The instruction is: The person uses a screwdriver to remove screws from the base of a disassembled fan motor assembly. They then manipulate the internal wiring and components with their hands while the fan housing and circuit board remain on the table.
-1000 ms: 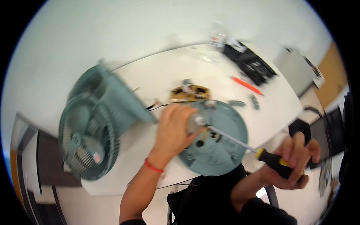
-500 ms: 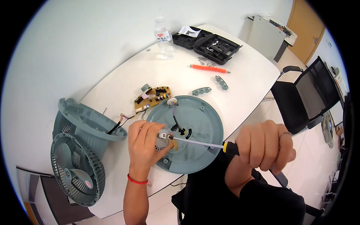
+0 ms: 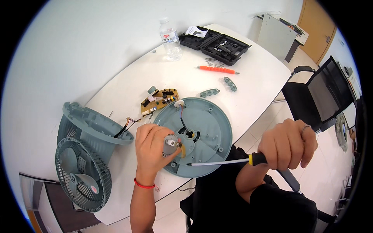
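Observation:
Above the near left part of a round grey-green fan base (image 3: 210, 116), my left hand (image 3: 150, 149) is closed around a small round motor (image 3: 169, 148) with a pale shaft piece on its face. My right hand (image 3: 287, 144) grips the black and yellow handle of a screwdriver (image 3: 221, 162). The screwdriver's long shank points left, its dark tip apart from the motor, over the base's near edge. Wires rise from the base's centre to a white round connector (image 3: 179, 104). Beyond my left hand lies a brown circuit board (image 3: 159, 101) with wires attached.
The fan head (image 3: 83, 174) and its grey-green housing (image 3: 97, 122) stand at the left. Farther back are two small grey-green strips (image 3: 210, 93), an orange-handled tool (image 3: 217, 70), loose small metal parts, a black tool case (image 3: 225, 50) and a water bottle (image 3: 169, 40). An office chair (image 3: 316, 97) stands right.
The screwdriver tip has come away from the motor as my right hand moved right and slightly down. My left hand still holds the motor, its face now turned more into view.

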`<state>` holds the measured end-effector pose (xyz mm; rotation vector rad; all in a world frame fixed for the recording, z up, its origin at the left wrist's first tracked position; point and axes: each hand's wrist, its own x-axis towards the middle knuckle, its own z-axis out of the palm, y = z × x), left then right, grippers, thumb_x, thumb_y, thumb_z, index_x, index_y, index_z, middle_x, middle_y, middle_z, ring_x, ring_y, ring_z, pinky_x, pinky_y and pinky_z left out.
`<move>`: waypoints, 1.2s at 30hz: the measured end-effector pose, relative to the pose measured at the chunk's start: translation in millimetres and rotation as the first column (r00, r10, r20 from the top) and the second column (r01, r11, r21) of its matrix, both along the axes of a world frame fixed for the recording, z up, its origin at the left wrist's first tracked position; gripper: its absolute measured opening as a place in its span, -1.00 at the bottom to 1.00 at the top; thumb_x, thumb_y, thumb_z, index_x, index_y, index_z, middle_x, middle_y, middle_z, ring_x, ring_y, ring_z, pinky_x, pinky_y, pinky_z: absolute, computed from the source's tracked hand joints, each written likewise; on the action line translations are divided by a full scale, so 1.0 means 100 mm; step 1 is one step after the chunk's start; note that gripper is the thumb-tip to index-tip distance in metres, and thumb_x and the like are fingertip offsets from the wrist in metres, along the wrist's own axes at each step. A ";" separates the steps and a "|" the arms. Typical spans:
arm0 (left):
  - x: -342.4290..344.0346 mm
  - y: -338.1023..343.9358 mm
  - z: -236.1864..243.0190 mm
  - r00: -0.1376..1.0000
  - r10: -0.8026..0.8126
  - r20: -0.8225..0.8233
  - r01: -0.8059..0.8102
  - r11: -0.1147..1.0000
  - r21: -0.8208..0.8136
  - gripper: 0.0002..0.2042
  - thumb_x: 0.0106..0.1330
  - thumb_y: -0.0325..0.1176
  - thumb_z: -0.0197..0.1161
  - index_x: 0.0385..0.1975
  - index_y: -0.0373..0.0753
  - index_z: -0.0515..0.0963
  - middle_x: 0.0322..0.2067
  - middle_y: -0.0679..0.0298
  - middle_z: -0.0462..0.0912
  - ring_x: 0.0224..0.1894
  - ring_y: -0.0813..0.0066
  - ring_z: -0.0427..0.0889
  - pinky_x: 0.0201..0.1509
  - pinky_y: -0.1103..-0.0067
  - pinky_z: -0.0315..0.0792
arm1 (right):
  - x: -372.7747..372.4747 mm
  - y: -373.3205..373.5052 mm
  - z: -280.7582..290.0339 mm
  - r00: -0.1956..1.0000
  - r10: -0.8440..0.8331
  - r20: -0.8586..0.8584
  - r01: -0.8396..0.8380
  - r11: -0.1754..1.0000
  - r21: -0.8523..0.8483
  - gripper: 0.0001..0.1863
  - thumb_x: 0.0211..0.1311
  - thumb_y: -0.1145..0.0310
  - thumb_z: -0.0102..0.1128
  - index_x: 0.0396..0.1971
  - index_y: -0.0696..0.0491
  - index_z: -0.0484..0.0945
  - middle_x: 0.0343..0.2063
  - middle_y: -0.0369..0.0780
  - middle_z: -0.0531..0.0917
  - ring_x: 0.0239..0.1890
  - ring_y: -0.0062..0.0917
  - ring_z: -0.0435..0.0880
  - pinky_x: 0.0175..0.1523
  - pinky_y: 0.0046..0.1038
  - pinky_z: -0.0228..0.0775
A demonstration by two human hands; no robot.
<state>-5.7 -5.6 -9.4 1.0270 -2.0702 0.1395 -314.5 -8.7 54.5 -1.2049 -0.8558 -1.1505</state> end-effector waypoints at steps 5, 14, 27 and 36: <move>-0.05 0.01 0.01 1.000 -0.013 -0.005 0.013 1.000 0.007 -0.49 -0.36 -0.43 0.62 -0.27 -0.13 0.59 -0.30 0.34 0.65 -0.18 0.25 0.54 -0.07 0.38 0.35 | 0.16 0.06 -0.03 0.959 -0.278 -0.057 0.283 0.953 0.107 -0.72 0.39 0.32 -0.12 -0.47 0.11 0.50 -0.78 -0.25 0.49 -0.78 -0.52 0.39 -0.64 -0.47 0.16; -0.07 0.02 0.01 0.999 0.008 -0.041 -0.007 1.000 0.017 -0.55 -0.31 -0.45 0.59 -0.31 -0.13 0.60 -0.34 0.33 0.62 -0.20 0.26 0.53 -0.09 0.40 0.35 | 0.14 -0.01 -0.08 0.935 -0.353 -0.031 0.355 0.932 0.069 -0.75 0.41 0.29 -0.04 -0.47 0.04 0.50 -0.75 -0.25 0.55 -0.77 -0.54 0.49 -0.59 -0.53 0.42; -0.06 0.01 0.00 0.998 0.028 -0.063 -0.028 1.000 0.009 -0.61 -0.23 -0.46 0.57 -0.33 -0.15 0.60 -0.41 0.29 0.57 -0.25 0.25 0.51 -0.13 0.40 0.34 | 0.19 0.01 -0.06 0.902 -0.428 -0.049 0.431 0.899 0.076 -0.70 0.37 0.27 -0.11 -0.54 0.07 0.46 -0.77 -0.26 0.50 -0.79 -0.52 0.39 -0.63 -0.47 0.21; -0.07 -0.04 0.00 0.998 0.045 -0.040 -0.045 0.999 -0.003 -0.62 -0.17 -0.46 0.56 -0.30 -0.15 0.58 -0.40 0.31 0.60 -0.23 0.25 0.51 -0.14 0.39 0.35 | 0.26 0.01 -0.04 0.982 -0.189 0.029 0.188 0.981 0.047 -0.69 0.41 0.28 -0.11 -0.51 0.09 0.45 -0.77 -0.27 0.48 -0.82 -0.53 0.35 -0.66 -0.46 0.22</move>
